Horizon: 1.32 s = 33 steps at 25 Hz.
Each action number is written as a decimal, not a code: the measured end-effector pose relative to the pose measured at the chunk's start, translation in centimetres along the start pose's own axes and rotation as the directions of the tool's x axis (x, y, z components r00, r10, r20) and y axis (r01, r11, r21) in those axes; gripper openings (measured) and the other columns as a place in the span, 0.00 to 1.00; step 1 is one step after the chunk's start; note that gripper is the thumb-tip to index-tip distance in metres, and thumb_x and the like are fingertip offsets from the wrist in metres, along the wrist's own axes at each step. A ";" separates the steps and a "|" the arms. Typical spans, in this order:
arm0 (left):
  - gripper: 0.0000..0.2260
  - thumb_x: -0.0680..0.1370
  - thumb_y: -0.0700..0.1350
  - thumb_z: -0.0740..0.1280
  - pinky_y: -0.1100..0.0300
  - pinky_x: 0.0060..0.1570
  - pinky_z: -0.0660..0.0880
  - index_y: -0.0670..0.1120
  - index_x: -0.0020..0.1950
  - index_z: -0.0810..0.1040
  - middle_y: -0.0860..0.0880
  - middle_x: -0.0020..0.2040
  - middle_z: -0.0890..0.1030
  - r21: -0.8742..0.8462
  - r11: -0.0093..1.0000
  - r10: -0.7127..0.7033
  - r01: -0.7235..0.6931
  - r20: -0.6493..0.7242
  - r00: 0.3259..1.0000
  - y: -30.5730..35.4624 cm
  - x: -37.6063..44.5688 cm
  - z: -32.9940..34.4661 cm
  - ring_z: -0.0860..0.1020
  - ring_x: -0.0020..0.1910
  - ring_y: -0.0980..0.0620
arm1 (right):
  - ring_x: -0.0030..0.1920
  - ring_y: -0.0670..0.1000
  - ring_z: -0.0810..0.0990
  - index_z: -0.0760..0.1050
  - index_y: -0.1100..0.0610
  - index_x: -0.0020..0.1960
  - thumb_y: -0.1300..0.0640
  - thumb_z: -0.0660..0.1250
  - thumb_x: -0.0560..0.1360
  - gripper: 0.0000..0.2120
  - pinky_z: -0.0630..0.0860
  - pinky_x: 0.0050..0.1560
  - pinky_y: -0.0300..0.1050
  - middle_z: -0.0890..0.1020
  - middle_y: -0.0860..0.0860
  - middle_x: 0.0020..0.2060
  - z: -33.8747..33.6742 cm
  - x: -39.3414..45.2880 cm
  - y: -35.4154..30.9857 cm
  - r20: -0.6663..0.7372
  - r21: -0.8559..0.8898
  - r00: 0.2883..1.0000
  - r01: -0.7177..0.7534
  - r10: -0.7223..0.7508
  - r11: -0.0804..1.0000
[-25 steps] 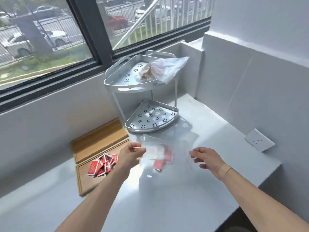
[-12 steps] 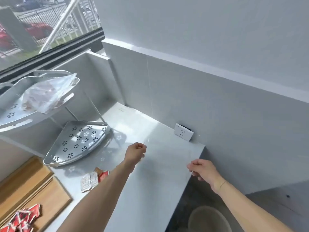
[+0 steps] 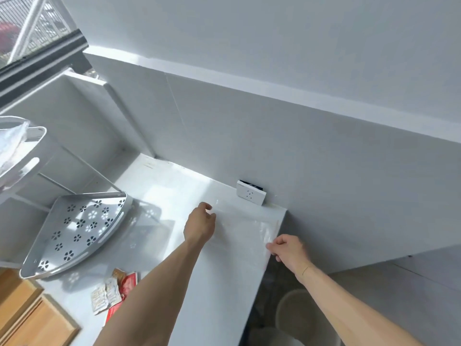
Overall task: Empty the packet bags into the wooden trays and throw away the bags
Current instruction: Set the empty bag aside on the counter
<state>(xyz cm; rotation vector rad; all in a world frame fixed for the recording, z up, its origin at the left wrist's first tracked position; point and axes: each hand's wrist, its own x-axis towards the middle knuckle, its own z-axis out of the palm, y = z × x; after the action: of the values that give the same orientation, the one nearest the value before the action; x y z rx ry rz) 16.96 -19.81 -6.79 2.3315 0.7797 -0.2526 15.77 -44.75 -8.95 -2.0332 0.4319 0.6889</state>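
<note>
Holding a clear, empty plastic packet bag [image 3: 245, 227] stretched between them, both hands are out over the right end of the white glossy countertop [image 3: 189, 290]. The left hand [image 3: 199, 224] pinches the upper left corner of the bag with curled fingers, and the right hand [image 3: 287, 249] pinches the lower right edge in the same way, just at the counter's right edge. The bag is very transparent, so its exact outline is hard to see.

A small heap of red and white sachets [image 3: 113, 294] lies loose on the countertop, near the left forearm and partly hidden by it. The light wooden tray [image 3: 32, 320] is at the bottom left corner, only partly in view. Behind the sachets stands a white metal corner rack with flower-shaped holes [image 3: 77, 228]; on its upper shelf, at the left edge, lies another crumpled plastic bag [image 3: 10, 143]. A white wall socket [image 3: 250, 194] sits where the countertop meets the grey wall. Below the counter's right end, a round pale bin [image 3: 294, 313] is on the floor.
</note>
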 end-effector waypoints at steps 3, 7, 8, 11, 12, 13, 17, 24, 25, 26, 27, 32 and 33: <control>0.15 0.79 0.49 0.60 0.51 0.49 0.76 0.50 0.65 0.70 0.50 0.54 0.79 0.079 0.996 0.045 -0.045 0.000 0.999 -0.3 0.2 0.6 0.79 0.50 0.46 | 0.38 0.54 0.83 0.77 0.53 0.33 0.49 0.73 0.67 0.10 0.81 0.47 0.50 0.84 0.49 0.34 0.3 0.2 -0.1 -0.036 -0.105 0.999 -0.011 0.007 0.994; 0.17 0.79 0.51 0.61 0.46 0.54 0.76 0.50 0.67 0.69 0.47 0.61 0.75 0.087 0.990 0.108 -0.107 -0.006 0.994 -1.1 0.0 0.3 0.77 0.57 0.46 | 0.38 0.51 0.79 0.68 0.50 0.41 0.40 0.71 0.66 0.17 0.72 0.34 0.45 0.80 0.47 0.38 -0.2 -0.6 -1.4 -0.089 -0.289 0.994 0.040 -0.069 0.956; 0.17 0.79 0.51 0.62 0.46 0.55 0.75 0.50 0.68 0.69 0.47 0.61 0.75 0.073 0.992 0.107 -0.105 -0.014 0.994 -1.4 -0.1 0.0 0.76 0.58 0.46 | 0.37 0.50 0.78 0.66 0.50 0.42 0.38 0.71 0.66 0.20 0.68 0.31 0.44 0.78 0.46 0.37 -0.3 -0.9 -1.9 -0.127 -0.331 0.985 0.073 -0.121 0.941; 0.17 0.79 0.52 0.62 0.50 0.55 0.75 0.51 0.67 0.70 0.48 0.62 0.75 0.001 0.997 0.075 -0.075 -0.036 0.997 -2.9 -0.9 -1.4 0.76 0.58 0.48 | 0.38 0.53 0.76 0.63 0.49 0.43 0.41 0.70 0.69 0.19 0.66 0.33 0.44 0.74 0.44 0.38 -0.1 -1.8 -3.3 -0.194 -0.434 0.926 0.214 -0.323 0.875; 0.16 0.79 0.52 0.62 0.51 0.54 0.75 0.52 0.66 0.71 0.49 0.61 0.76 -0.024 0.997 0.066 -0.067 -0.042 0.997 -3.7 -1.4 -2.0 0.76 0.58 0.50 | 0.41 0.53 0.76 0.64 0.48 0.43 0.42 0.70 0.70 0.16 0.68 0.35 0.44 0.74 0.44 0.39 0.3 -1.9 -3.9 -0.163 -0.475 0.904 0.280 -0.396 0.835; 0.16 0.78 0.53 0.62 0.52 0.53 0.75 0.52 0.65 0.71 0.50 0.61 0.76 -0.041 0.997 0.063 -0.065 -0.045 0.997 -4.6 -1.9 -2.6 0.76 0.58 0.51 | 0.44 0.53 0.77 0.66 0.47 0.43 0.43 0.70 0.71 0.14 0.71 0.39 0.45 0.74 0.44 0.41 0.8 -2.0 -4.5 -0.105 -0.514 0.884 0.344 -0.455 0.786; 0.15 0.77 0.54 0.64 0.53 0.54 0.74 0.54 0.63 0.73 0.53 0.58 0.78 -0.051 0.996 0.063 -0.069 -0.110 0.992 -8.8 -4.3 -5.5 0.76 0.57 0.52 | 0.53 0.50 0.76 0.75 0.47 0.49 0.42 0.65 0.75 0.09 0.73 0.53 0.48 0.79 0.44 0.48 4.5 -2.2 -7.3 0.193 -0.649 0.804 0.535 -0.563 0.541; 0.17 0.76 0.57 0.67 0.56 0.52 0.74 0.55 0.63 0.74 0.54 0.57 0.79 0.032 0.999 0.021 -0.011 -0.312 0.950 -15.8 -9.6 -13.7 0.77 0.55 0.52 | 0.58 0.50 0.76 0.77 0.47 0.59 0.42 0.64 0.76 0.15 0.71 0.58 0.48 0.81 0.44 0.55 12.5 -3.9 -15.6 0.522 -0.549 0.559 0.798 -0.644 0.247; 0.17 0.76 0.58 0.67 0.56 0.51 0.74 0.54 0.63 0.75 0.54 0.58 0.79 0.074 0.997 0.043 -0.018 -0.349 0.936 -16.5 -10.5 -15.4 0.77 0.55 0.52 | 0.58 0.51 0.76 0.77 0.48 0.58 0.43 0.65 0.76 0.15 0.71 0.58 0.49 0.81 0.44 0.55 13.4 -4.6 -17.6 0.539 -0.523 0.502 0.829 -0.676 0.200; 0.17 0.76 0.58 0.67 0.57 0.51 0.74 0.54 0.62 0.75 0.54 0.59 0.79 0.140 0.989 0.092 -0.040 -0.387 0.918 -17.0 -11.4 -17.2 0.78 0.55 0.51 | 0.57 0.52 0.77 0.78 0.49 0.57 0.44 0.67 0.75 0.14 0.71 0.57 0.50 0.81 0.46 0.53 14.1 -5.4 -19.8 0.538 -0.494 0.441 0.855 -0.718 0.155; 0.17 0.75 0.58 0.68 0.57 0.50 0.74 0.53 0.61 0.76 0.53 0.59 0.79 0.219 0.974 0.155 -0.064 -0.430 0.890 -17.3 -12.3 -19.3 0.78 0.55 0.51 | 0.55 0.54 0.78 0.79 0.50 0.53 0.45 0.69 0.74 0.12 0.72 0.55 0.51 0.82 0.47 0.51 14.7 -6.4 -22.3 0.518 -0.459 0.367 0.881 -0.772 0.111; 0.19 0.73 0.59 0.70 0.53 0.44 0.76 0.47 0.56 0.78 0.49 0.50 0.82 0.503 0.860 0.425 -0.089 -0.607 0.671 -15.6 -15.6 -29.4 0.80 0.46 0.48 | 0.47 0.59 0.79 0.75 0.54 0.46 0.50 0.76 0.68 0.14 0.74 0.49 0.55 0.81 0.52 0.44 14.5 -10.9 -33.9 0.251 -0.304 0.032 0.952 -0.967 -0.047; 0.20 0.72 0.58 0.71 0.52 0.43 0.77 0.46 0.55 0.77 0.48 0.50 0.81 0.537 0.838 0.474 -0.096 -0.631 0.614 -14.9 -15.7 -30.9 0.79 0.45 0.47 | 0.48 0.58 0.79 0.74 0.54 0.49 0.50 0.77 0.67 0.17 0.74 0.49 0.55 0.81 0.52 0.45 14.3 -11.7 -35.8 0.230 -0.291 -0.035 0.951 -0.973 -0.103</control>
<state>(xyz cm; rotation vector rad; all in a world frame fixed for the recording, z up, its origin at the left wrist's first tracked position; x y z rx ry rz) -5.27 1.74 14.76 2.9977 0.7151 0.8434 21.84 -13.57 15.78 -2.0006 -1.3349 -0.3450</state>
